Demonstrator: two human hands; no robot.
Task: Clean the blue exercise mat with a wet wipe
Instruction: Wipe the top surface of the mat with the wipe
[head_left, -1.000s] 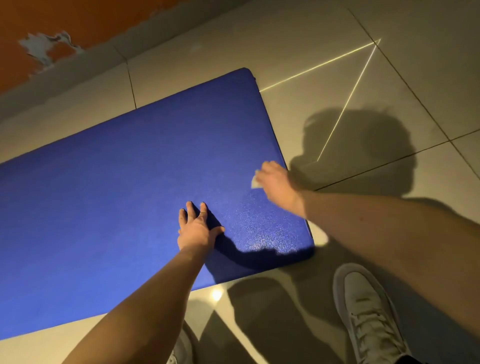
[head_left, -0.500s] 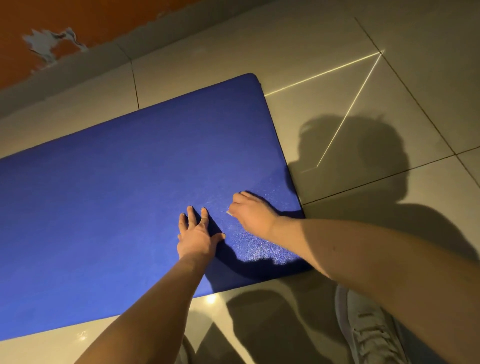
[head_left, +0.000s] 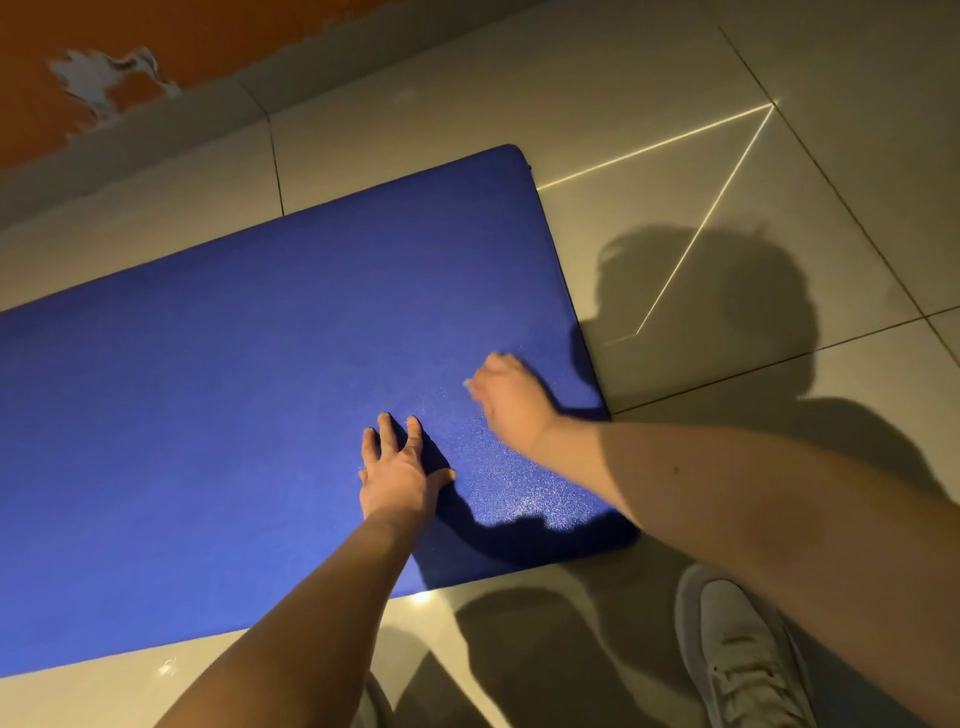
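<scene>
The blue exercise mat lies flat on the tiled floor and runs off the left edge of the view. My left hand presses flat on the mat near its front right corner, fingers straight. My right hand, blurred by motion, sits on the mat just right of and beyond the left hand, fingers curled round a white wet wipe. Only a small corner of the wipe shows at the hand's left side. A wet sheen glitters on the mat between and below the hands.
Beige floor tiles surround the mat. An orange wall with peeling paint and a grey skirting run along the top left. My white shoe stands on the floor at bottom right, close to the mat's corner.
My right hand swept with the wipe from the mat's right edge toward the left hand, then moved a little away and to the right. The left hand stayed planted.
</scene>
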